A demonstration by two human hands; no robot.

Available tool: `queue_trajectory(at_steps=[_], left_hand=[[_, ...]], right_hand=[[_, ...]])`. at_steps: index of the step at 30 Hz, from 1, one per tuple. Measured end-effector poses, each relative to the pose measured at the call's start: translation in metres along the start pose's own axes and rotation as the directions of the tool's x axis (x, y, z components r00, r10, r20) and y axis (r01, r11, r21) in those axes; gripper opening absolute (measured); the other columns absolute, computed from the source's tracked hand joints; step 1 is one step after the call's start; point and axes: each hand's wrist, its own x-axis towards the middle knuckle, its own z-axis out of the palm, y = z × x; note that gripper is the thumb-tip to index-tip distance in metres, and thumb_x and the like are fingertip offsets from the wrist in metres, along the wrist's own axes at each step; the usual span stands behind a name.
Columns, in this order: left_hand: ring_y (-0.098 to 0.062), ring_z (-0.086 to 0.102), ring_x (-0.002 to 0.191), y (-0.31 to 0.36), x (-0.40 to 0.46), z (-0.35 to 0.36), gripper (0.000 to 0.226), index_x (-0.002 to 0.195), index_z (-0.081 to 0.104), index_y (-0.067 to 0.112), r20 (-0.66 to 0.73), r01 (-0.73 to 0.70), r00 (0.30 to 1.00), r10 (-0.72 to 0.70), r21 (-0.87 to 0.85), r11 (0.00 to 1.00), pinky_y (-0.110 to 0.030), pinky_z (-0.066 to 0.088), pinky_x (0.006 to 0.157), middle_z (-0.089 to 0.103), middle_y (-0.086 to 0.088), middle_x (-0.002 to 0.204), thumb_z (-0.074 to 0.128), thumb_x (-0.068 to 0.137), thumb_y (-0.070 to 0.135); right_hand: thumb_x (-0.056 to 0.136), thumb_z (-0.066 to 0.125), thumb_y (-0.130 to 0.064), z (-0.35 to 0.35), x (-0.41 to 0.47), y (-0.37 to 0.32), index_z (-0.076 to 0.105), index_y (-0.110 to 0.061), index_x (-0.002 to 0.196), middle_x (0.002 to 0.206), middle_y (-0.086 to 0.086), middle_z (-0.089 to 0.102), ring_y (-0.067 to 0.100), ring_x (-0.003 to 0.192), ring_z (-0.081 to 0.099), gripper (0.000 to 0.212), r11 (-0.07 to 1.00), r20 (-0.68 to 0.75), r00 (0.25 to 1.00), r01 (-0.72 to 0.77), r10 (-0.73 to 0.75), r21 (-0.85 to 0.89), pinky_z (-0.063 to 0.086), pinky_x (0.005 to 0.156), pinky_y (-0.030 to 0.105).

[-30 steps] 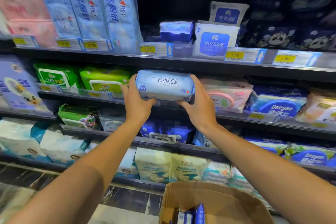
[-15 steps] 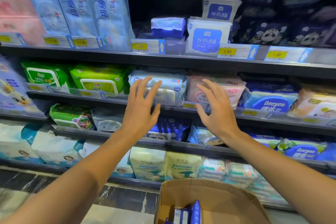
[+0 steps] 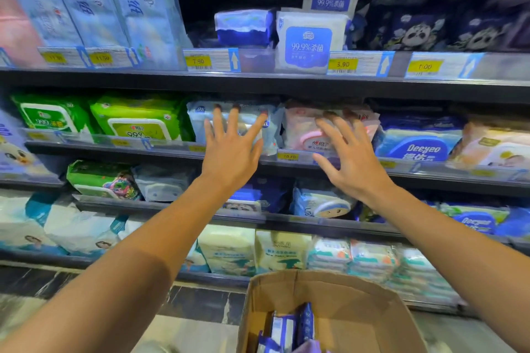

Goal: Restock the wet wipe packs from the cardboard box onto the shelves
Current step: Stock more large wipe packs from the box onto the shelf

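Both hands, left hand (image 3: 229,149) and right hand (image 3: 351,157), spread with fingers released, half hiding one pale blue pack (image 3: 198,120); box (image 3: 358,304) cut off below.

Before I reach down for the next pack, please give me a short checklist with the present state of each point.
1. Light blue pack sits on the second shelf, between the green pack and the pink pack: ok.
2. Left hand holds nothing, fingers spread: ok.
3. Right hand holds nothing, fingers spread: ok.
4. Pack pushed fully back: cannot tell, the hands cover it.
5. Cardboard box below is open, with packs inside: ok.
6. Number of packs left: cannot tell.
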Motion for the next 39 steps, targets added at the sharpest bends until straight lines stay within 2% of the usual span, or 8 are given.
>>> queue_trajectory(at_steps=[6,11,15,18,23,29,34,39], left_hand=[[-0.054,0.012,0.142,0.015,0.02,0.009,0.053,0.149,0.035,0.029,0.091,0.048,0.995,-0.05,0.026,0.999,-0.069,0.005,0.115,0.024,-0.023,0.154,0.033,0.102,0.052],[-0.048,-0.004,0.148,0.0,0.0,0.007,0.063,0.156,0.016,0.038,0.13,-0.011,0.991,0.024,-0.101,0.995,-0.061,-0.008,0.117,0.007,-0.017,0.162,0.038,0.099,0.055],[-0.038,0.033,0.132,-0.011,-0.025,-0.001,0.047,0.137,0.047,0.023,-0.066,-0.12,0.992,0.112,-0.133,0.984,-0.053,0.031,0.11,0.037,-0.012,0.143,0.055,0.093,0.037],[-0.032,0.04,0.113,-0.013,-0.027,-0.001,0.04,0.129,0.052,0.02,0.025,-0.096,0.995,0.1,-0.149,0.984,-0.047,0.044,0.094,0.046,-0.008,0.122,0.057,0.094,0.039],[-0.029,0.039,0.109,-0.011,-0.009,0.002,0.039,0.12,0.058,0.021,0.083,-0.053,0.994,0.068,-0.174,0.983,-0.042,0.049,0.081,0.043,-0.007,0.113,0.048,0.097,0.051],[-0.027,0.037,0.108,-0.007,0.003,0.005,0.036,0.108,0.057,0.022,0.095,-0.019,0.995,0.033,-0.144,0.989,-0.035,0.045,0.061,0.039,-0.006,0.11,0.043,0.098,0.053],[-0.026,0.033,0.111,-0.006,0.013,0.008,0.035,0.11,0.055,0.023,0.17,0.011,0.985,0.014,-0.144,0.99,-0.036,0.041,0.065,0.035,-0.006,0.112,0.038,0.1,0.051],[-0.025,0.033,0.116,-0.008,0.011,0.002,0.039,0.116,0.055,0.023,0.244,0.028,0.97,0.016,-0.175,0.984,-0.04,0.046,0.074,0.036,-0.006,0.116,0.039,0.099,0.053]], right_hand=[[0.093,0.048,-0.062,0.004,0.007,-0.007,0.022,-0.028,0.155,0.157,0.007,0.026,0.043,0.142,0.019,0.076,0.998,0.113,0.992,-0.055,0.051,0.038,0.019,0.118,0.059],[0.094,0.05,-0.057,-0.012,0.002,-0.005,0.025,-0.026,0.154,0.156,0.008,0.027,0.038,0.141,0.023,0.073,0.999,0.139,0.99,0.026,-0.031,0.034,0.024,0.117,0.055],[0.096,0.056,-0.04,-0.022,-0.019,-0.009,0.046,-0.015,0.142,0.141,0.006,0.047,0.027,0.132,0.042,0.054,0.975,-0.02,0.976,0.215,-0.216,-0.059,0.035,0.111,0.041],[0.097,0.051,-0.047,-0.016,-0.023,-0.008,0.053,-0.018,0.133,0.124,0.002,0.054,0.025,0.117,0.049,0.047,0.991,0.035,0.994,0.105,-0.102,-0.084,0.038,0.1,0.04],[0.097,0.045,-0.048,-0.008,-0.007,-0.005,0.059,-0.018,0.12,0.113,0.002,0.05,0.027,0.113,0.046,0.04,0.996,0.066,0.998,0.028,-0.022,-0.088,0.034,0.096,0.044],[0.097,0.043,-0.05,-0.007,0.008,0.003,0.056,-0.02,0.128,0.118,0.008,0.05,0.03,0.113,0.043,0.045,0.995,0.142,0.99,-0.009,0.023,-0.1,0.033,0.097,0.047],[0.098,0.045,-0.053,-0.004,0.017,0.008,0.051,-0.015,0.133,0.132,0.018,0.049,0.036,0.124,0.041,0.052,0.991,0.208,0.972,-0.095,0.113,-0.095,0.032,0.103,0.047],[0.099,0.04,-0.057,-0.007,0.001,0.009,0.043,-0.015,0.144,0.133,0.009,0.048,0.03,0.126,0.04,0.061,0.999,0.212,0.976,-0.046,0.043,0.008,0.033,0.108,0.046]])
